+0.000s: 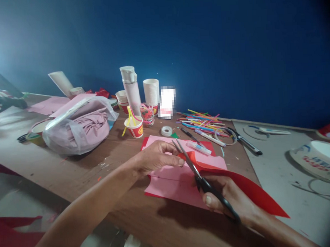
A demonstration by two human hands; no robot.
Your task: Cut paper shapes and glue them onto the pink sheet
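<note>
My right hand (226,194) is closed round the black handles of a pair of scissors (202,182). The blades stand slightly apart and point up and left. A sheet of red paper (248,183) curves out from behind the scissors toward the lower right. At its left end, my left hand (161,155) pinches the paper between thumb and fingers, close to the blades. Beneath both hands lie pink sheets (168,188) with red paper showing at their edges. A glue tube (198,149) rests on the pink paper.
Coloured straws (200,121), a tape roll (166,130) and a box cutter (247,143) lie behind the hands. A paper cup (134,127), a tumbler (131,92) and stacked cups (151,93) stand farther back. A plastic bag (79,128) sits left; a white tub (319,161) is at right.
</note>
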